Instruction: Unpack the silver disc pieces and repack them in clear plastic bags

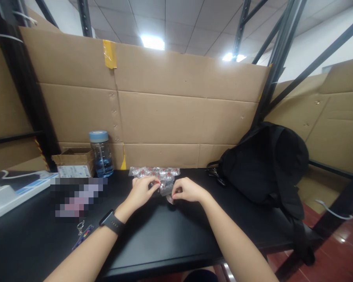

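Several small clear plastic packets [145, 171] with red spots inside lie in a cluster at the back of the black table. My left hand [142, 190], with a dark watch on its wrist, is closed in a pinch at the front of the cluster, its fingertips on a clear packet. Just to the right, my right hand [188, 189] is closed too, thumb and finger pinching the edge of a small round shiny packet [170, 199] held close to the tabletop. The fingers partly hide what both hands hold.
On the left stand a water bottle [103, 156], an open cardboard box [76, 162] and a white power strip [20, 197]. A keychain [82, 235] lies near my left forearm. A black backpack [261, 164] rests at right. Cardboard panels [164, 121] wall the back.
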A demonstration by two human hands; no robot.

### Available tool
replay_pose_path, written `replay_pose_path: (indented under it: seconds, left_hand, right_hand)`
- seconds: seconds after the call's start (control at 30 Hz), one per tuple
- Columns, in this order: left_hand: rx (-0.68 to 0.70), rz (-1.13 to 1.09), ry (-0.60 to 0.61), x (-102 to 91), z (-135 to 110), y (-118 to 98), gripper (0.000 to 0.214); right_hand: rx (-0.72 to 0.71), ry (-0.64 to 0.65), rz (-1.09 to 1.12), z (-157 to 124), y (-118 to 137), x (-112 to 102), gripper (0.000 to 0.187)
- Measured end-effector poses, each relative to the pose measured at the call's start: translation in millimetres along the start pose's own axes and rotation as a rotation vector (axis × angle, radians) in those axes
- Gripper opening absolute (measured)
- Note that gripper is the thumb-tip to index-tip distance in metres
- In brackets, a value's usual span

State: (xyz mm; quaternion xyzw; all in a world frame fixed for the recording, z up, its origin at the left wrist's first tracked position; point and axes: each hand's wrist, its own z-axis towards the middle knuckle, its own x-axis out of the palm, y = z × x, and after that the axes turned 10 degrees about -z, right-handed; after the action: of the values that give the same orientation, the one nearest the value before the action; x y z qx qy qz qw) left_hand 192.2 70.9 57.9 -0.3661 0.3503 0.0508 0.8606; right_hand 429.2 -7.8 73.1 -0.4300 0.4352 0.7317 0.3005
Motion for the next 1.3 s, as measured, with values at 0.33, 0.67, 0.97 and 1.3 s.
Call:
replay_pose_path:
  seconds: [0.33,0.67,0.97,1.3]
  left_hand:
    - [0.049,-0.467,0.025,12.6,3.4,6.0,0.019]
    - [0.029,-0.54,0.052,16.4,4.6,8.5,0.021]
    - [0.152,-0.242,0.215,16.3,-3.7,6.3,0.026]
    - [0.054,0.179,0.138,29.9,-1.8,4.1,0.026]
  right_hand:
    - [0.133,-0.303,0.665,15.1,19.2,21.9,0.028]
    - [0.157,-0.215,0.872,16.1,22.6,27.8,0.047]
    - [0.203,-0.293,0.916,15.6,7.9,21.5,0.047]
    - [0.216,-0.297,0.508,16.1,-1.5,19.9,0.038]
